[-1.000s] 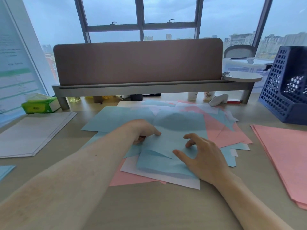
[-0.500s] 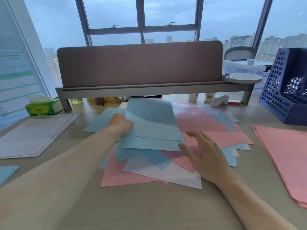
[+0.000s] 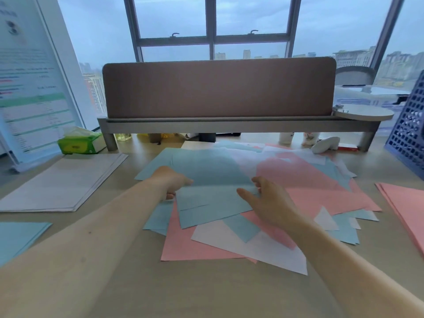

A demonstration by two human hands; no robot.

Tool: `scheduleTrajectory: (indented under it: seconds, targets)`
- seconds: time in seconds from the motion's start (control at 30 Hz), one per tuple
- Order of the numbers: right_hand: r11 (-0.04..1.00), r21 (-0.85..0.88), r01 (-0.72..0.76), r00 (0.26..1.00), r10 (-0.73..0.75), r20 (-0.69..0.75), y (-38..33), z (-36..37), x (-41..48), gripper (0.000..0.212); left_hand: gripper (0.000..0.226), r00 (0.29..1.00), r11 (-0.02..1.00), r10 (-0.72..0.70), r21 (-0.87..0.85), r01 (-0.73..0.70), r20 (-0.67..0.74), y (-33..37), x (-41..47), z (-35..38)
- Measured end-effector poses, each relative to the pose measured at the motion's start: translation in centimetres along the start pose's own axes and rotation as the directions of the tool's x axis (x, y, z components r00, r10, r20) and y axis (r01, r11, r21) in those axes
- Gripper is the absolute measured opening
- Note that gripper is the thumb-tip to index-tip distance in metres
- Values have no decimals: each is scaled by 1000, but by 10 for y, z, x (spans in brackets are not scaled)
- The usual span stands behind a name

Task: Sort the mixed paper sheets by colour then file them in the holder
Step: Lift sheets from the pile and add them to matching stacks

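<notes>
A mixed pile of blue, pink and white sheets (image 3: 305, 180) covers the middle of the desk. On top of it lie a few blue sheets (image 3: 213, 191), held together. My left hand (image 3: 171, 182) grips their left edge, thumb on top and fingers underneath. My right hand (image 3: 268, 203) holds their right edge, thumb lying on the paper and fingers curled at the edge. The dark blue mesh holder (image 3: 408, 134) stands at the far right, partly cut off by the frame.
A sorted white stack (image 3: 62, 182) lies at the left, a blue stack (image 3: 18, 239) at the near left and a pink stack (image 3: 408, 207) at the right. Behind the pile stand a brown desk divider (image 3: 218, 88) and a green tissue pack (image 3: 78, 145).
My left hand lifted the blue sheets off the pile, then lowered them back onto it. My right hand moved from hovering open to taking their right edge.
</notes>
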State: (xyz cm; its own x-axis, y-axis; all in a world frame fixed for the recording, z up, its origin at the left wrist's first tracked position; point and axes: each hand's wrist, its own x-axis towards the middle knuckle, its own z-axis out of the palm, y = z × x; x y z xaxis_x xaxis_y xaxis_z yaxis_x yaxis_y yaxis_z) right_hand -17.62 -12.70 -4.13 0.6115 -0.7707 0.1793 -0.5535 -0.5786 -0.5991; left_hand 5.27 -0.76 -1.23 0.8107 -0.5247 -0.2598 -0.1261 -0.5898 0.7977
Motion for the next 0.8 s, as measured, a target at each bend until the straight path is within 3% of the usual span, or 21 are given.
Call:
scheduleTrajectory:
  seconds: [0.2, 0.37, 0.47, 0.67, 0.73, 0.8]
  targets:
    - [989, 121, -81, 996, 83, -12, 1, -1, 10, 46, 17, 996, 973, -45, -224, 61, 79, 1, 0, 0]
    - [993, 85, -81, 997, 81, 2, -1, -3, 14, 51, 3, 989, 986, 150, -76, -148, 13, -2, -3, 8]
    - [980, 139, -140, 990, 138, 25, -2, -5, 17, 58, 12, 950, 950, 309, 50, -307, -49, 3, -13, 10]
    - [947, 264, -185, 983, 182, 34, -4, -2, 27, 79, 22, 874, 872, 479, -72, -485, -86, -1, -25, -4]
    - [886, 431, -170, 985, 170, 37, -10, -4, 32, 76, 21, 844, 822, 522, -190, -537, -124, -1, -29, -8]
    - [762, 639, -106, 993, 119, 23, -19, -10, 37, 56, 21, 811, 754, 555, -302, -584, -183, 2, -34, -14]
